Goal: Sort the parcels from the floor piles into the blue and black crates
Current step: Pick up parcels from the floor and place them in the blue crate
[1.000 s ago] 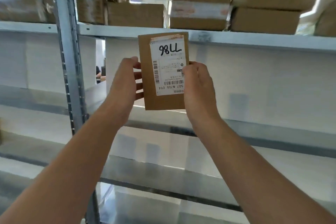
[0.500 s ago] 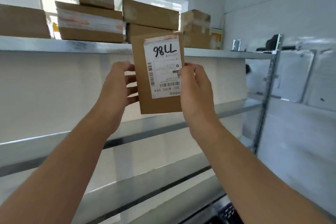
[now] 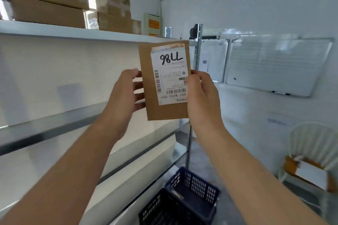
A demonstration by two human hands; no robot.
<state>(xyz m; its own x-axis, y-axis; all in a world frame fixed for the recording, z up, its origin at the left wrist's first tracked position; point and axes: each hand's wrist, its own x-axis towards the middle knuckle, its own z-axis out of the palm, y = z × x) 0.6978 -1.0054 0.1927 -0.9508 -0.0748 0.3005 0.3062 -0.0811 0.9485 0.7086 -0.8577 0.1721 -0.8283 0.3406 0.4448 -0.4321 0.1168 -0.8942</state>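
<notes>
Room: white-walled storeroom, metal shelf rack (image 3: pixel 76 33) along the left side, grey floor blurred below.
Parcel (image 3: pixel 164 82): flat brown cardboard packet, upright in mid-air between the two hands, in front of the rack's far end and well above the crates.
Label (image 3: pixel 169 71): white sheet on the side facing the camera; handwritten "98LL" at the top, barcodes and printed text upside down beneath.
Left hand (image 3: pixel 126 93): clamped on the parcel's left edge, thumb at the front, fingers curled round behind.
Right hand (image 3: pixel 201 100): clamped on the right edge, thumb over the label's lower right corner, fingers hidden behind.
Blue crate (image 3: pixel 198 183): perforated, on the floor at the foot of the rack; inside too dark to tell.
Black crate (image 3: pixel 161 210): just beside the blue one, nearer the camera, cut off by the lower edge.
Cartons (image 3: pixel 49 5): brown, stacked on the top shelf, upper left.
Whiteboard (image 3: pixel 274 64): ruled, on the right wall.
Chair (image 3: pixel 311 144): white, wire-backed, against the right wall.
</notes>
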